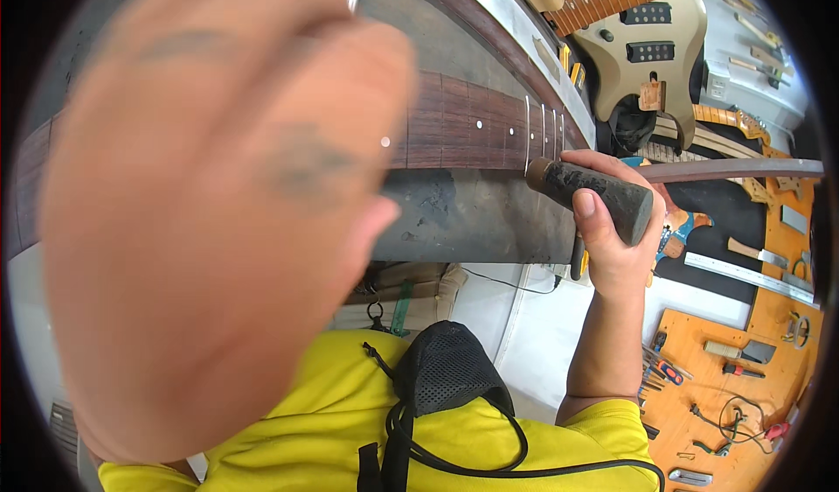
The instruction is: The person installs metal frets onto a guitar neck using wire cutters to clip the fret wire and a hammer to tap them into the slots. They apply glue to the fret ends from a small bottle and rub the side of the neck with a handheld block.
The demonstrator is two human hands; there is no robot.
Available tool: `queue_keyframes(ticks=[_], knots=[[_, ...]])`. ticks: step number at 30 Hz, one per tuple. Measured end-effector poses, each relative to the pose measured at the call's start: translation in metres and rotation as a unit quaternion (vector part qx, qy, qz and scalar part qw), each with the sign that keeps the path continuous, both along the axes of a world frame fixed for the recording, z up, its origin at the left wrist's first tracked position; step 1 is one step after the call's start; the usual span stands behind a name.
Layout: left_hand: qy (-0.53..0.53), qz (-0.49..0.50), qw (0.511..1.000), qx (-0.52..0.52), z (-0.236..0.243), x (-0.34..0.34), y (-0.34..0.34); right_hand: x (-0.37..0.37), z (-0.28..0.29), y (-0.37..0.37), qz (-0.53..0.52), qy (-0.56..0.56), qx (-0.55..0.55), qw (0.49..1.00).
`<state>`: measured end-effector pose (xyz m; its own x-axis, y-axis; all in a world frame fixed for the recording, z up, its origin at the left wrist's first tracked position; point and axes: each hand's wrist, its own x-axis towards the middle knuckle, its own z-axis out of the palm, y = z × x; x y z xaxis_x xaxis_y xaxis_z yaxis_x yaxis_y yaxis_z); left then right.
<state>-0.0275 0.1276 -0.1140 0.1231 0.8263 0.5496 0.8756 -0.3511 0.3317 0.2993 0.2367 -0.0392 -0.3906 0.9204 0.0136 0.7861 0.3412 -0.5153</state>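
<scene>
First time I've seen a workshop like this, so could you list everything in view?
Fretboard: one, dark brown, across the middle
Metal strips: about four, silvery, fretboard's right end
Bench: one, dark grey, middle
Cylindrical tool: one, blackish, in right hand
Guitar bodies: two, beige and blue-brown, right
Guitar necks: several, tan to orange-brown, upper right
Ruler: one, silvery, right
Small tools: many, mixed, lower right
Mesh pouch: one, black, lower middle
Shirt: one, yellow, bottom
Left hand: one, bare, blurred, left
Right hand: one, bare, right
</scene>
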Motion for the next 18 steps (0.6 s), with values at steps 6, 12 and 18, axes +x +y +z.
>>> queue_keyframes(ticks=[6,12,18], knots=[[0.045,0.035,0.998,-0.029,-0.029,0.037,0.010,0.001,0.000,-0.004,-0.041,0.012,-0.024,0.999],[0.054,0.039,0.996,-0.053,-0.025,0.039,0.013,0.005,-0.006,-0.005,-0.006,0.016,0.013,1.000],[0.063,0.036,0.995,-0.064,-0.024,0.041,0.015,0.002,-0.006,-0.009,0.002,-0.024,0.038,0.999]])
